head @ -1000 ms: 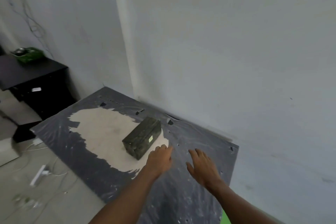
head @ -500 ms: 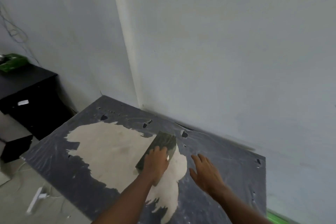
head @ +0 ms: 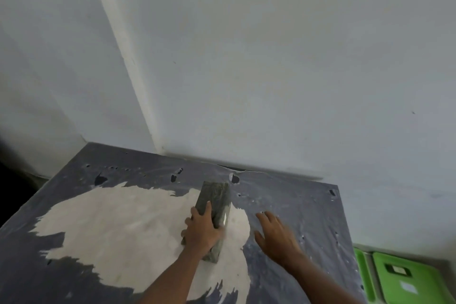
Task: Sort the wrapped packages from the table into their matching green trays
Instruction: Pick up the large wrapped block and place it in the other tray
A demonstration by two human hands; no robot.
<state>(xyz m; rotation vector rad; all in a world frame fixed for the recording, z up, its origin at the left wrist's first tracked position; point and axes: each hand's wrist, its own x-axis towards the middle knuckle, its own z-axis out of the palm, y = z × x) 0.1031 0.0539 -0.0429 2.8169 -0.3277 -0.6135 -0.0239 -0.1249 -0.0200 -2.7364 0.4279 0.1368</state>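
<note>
Nearest the camera, two bare forearms reach forward over a worn desk (head: 308,207) whose dark covering has peeled away to a pale patch in the middle. The left hand (head: 202,231) makes its grip on the near end of a dark, mottled wrapped package (head: 217,198), thumb and fingers clamped around its sides; the package lies lengthwise on the desk, pointing away toward the wall, at the right edge of the pale patch. The right hand (head: 277,234) hovers just beside it, empty, fingers spread apart, palm down over the dark covering. A small pale label shows on the package's right side, too blurred to read. To the lower right, beyond the desk's edge and lower down, sit two green trays (head: 414,279), one bearing a small tag. Farther off, the desk meets a plain white wall (head: 271,69) at a corner. The step in hand appears to be the pick-up of what looks like the only package in view. The next move likely calls for lifting it clear and carrying it right, down to whichever tray matches.
</note>
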